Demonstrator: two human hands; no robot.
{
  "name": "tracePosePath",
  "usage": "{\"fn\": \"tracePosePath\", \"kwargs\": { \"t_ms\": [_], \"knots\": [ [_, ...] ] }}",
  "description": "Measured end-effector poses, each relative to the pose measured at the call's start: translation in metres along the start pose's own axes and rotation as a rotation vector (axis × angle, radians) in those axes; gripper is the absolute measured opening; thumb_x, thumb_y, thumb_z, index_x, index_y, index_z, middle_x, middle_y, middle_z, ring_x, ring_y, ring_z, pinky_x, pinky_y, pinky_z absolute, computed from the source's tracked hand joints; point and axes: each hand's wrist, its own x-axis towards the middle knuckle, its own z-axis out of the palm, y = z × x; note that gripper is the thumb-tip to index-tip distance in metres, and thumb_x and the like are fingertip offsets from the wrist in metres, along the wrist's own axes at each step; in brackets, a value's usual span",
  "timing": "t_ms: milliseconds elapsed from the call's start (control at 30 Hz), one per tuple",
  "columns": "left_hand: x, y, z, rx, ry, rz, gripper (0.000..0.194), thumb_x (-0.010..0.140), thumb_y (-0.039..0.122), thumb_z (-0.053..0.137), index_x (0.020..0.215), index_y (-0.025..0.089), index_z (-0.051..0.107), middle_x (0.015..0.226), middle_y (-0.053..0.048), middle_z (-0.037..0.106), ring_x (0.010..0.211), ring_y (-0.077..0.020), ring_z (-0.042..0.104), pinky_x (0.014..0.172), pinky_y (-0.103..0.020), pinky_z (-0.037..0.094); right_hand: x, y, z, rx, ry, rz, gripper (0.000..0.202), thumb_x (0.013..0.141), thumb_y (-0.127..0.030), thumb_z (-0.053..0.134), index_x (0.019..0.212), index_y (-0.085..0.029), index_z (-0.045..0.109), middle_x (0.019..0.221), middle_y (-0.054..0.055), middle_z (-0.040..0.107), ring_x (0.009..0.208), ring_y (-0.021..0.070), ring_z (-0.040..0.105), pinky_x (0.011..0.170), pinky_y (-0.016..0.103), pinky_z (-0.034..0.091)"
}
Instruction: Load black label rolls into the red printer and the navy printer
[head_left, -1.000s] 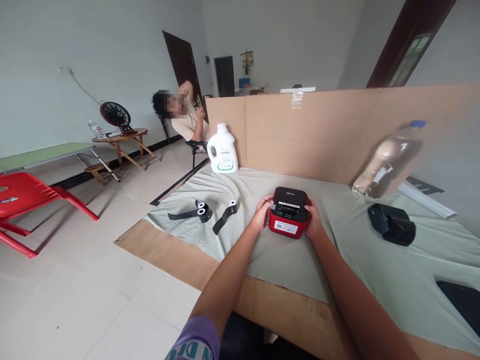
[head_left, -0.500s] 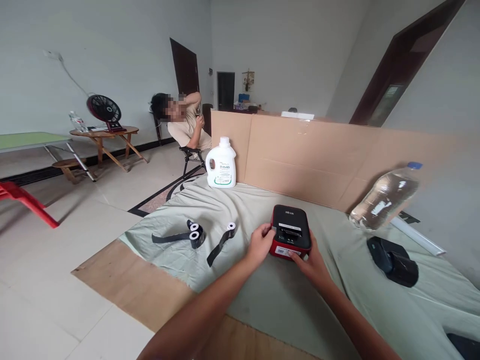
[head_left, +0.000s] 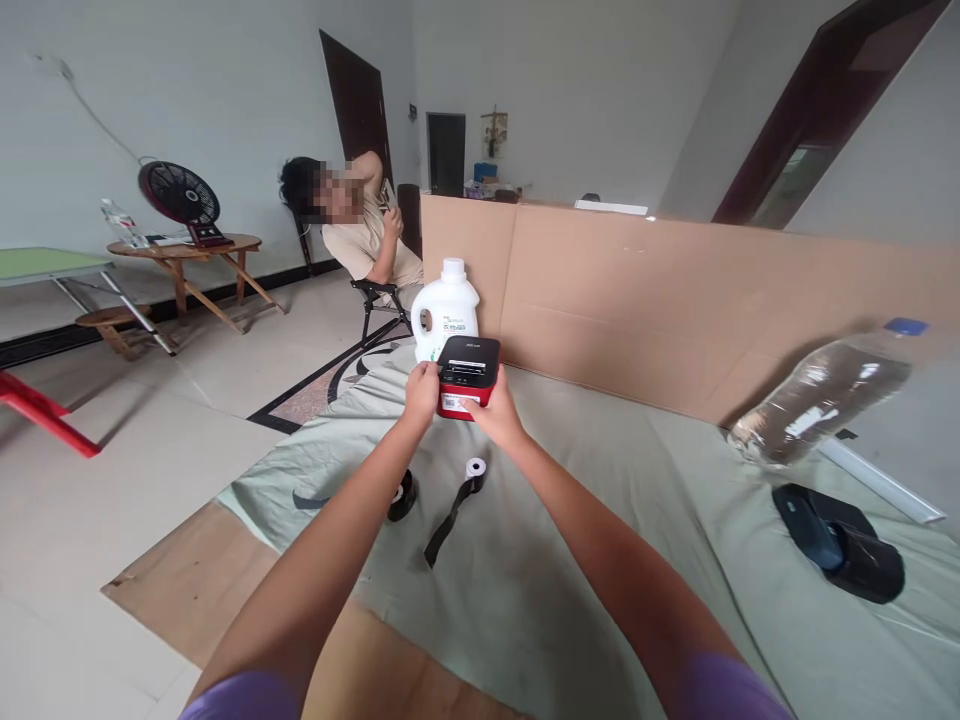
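Observation:
Both my hands grip a small black and red thermal printer point(head_left: 471, 362), in front of a white jug point(head_left: 448, 305) with a handle and cap. My left hand point(head_left: 422, 392) closes on its left side, and my right hand point(head_left: 500, 412) on its right side, thumb over the front label. Nearer to me on the green cloth lies a paper roll point(head_left: 475, 469) with a dark strip unrolled from it. Beside it sits another dark roll point(head_left: 403, 496), partly hidden by my left forearm.
A cardboard panel point(head_left: 600, 300) stands along the back. On the right lie a large clear bottle point(head_left: 829, 395), a white tube point(head_left: 881, 478) and a black device point(head_left: 836, 540). A person point(head_left: 367, 230) sits beyond, near a fan point(head_left: 180, 195) on a wooden table point(head_left: 247, 243).
My hands have carried the printer forward and to the left, from the middle of the cloth to just before the white jug. The view has shifted a little.

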Motion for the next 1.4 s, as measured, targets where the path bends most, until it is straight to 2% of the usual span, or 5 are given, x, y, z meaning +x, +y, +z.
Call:
{"fn": "tracePosePath", "kwargs": {
  "t_ms": [300,567,800,1067,1400],
  "knots": [
    [0.034,-0.037,-0.021,0.073,-0.025,-0.056,0.015,0.088,0.025,0.046,0.077,0.023,0.056,0.086,-0.004,0.063,0.087,-0.0237,0.058,0.085,-0.036,0.046,0.017,0.048,0.052,0.010,0.006,0.156,0.112,0.075,-0.033,0.075,0.162,-0.021,0.005,0.166,0.012,0.026,0.156,0.0327,0.018,0.127,0.053,0.017],
    [0.028,-0.031,-0.024,0.113,-0.050,-0.058,0.013,0.085,0.021,0.048,0.079,0.020,0.060,0.080,-0.005,0.066,0.087,-0.0241,0.062,0.089,-0.039,0.050,0.011,0.057,0.036,0.050,-0.068,0.285,0.108,0.072,-0.032,0.076,0.162,-0.022,0.017,0.167,0.010,0.025,0.156,0.0344,0.016,0.127,0.056,0.016],
    [-0.082,0.036,0.002,-0.038,0.054,0.458,0.020,0.091,0.024,0.045,0.104,0.022,0.060,0.121,-0.008,0.068,0.124,-0.0234,0.060,0.113,-0.039,0.041,-0.117,0.044,-0.152,0.021,0.040,0.235,0.060,0.077,-0.045,0.075,0.134,-0.033,0.063,0.144,0.008,0.060,0.132,0.0349,0.057,0.109,0.057,0.047],
    [-0.303,0.008,0.099,0.448,-1.310,0.606,0.051,0.096,0.033,0.048,0.147,0.031,0.052,0.154,-0.007,0.050,0.146,-0.0274,0.043,0.125,-0.050,0.022,-0.321,-0.006,-0.412,-0.890,0.581,0.633,0.040,0.079,-0.045,0.055,0.108,-0.023,0.071,0.103,0.014,0.075,0.098,0.0372,0.070,0.087,0.053,0.054],
    [-0.349,0.008,0.107,0.633,-1.506,0.879,0.059,0.104,0.041,0.038,0.161,0.033,0.025,0.169,-0.004,0.020,0.157,-0.0290,0.015,0.127,-0.055,0.006,-0.297,-0.010,-0.482,-0.999,0.694,0.870,0.060,0.082,-0.055,0.058,0.127,-0.015,0.058,0.124,0.021,0.067,0.115,0.0370,0.064,0.095,0.049,0.049]
  ]
}}
